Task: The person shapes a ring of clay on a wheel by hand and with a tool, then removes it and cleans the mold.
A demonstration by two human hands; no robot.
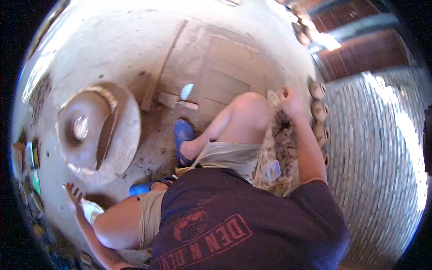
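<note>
On the left, a wide brown ring of wet clay [96, 105] with a hollow middle sits on a round pale wheel disc [128, 130]. Just below the disc's near edge is my left hand [73, 198], its fingers apart and nothing seen in it. A pale, shallow bowl [92, 210] lies between that hand and my left thigh. My right hand [291, 102] is out past my right knee, over the far end of a dirt-smeared pale surface [285, 148]. Its fingers are curled closed; whatever they hold, if anything, cannot be made out.
A small clear plastic tub [271, 170] stands by my right hip. Several round clay pots [320, 111] line the brick wall [378, 148]. A long wooden strip [165, 63] and flat boards [229, 63] lie ahead. Blue shoes [183, 135] are on my feet.
</note>
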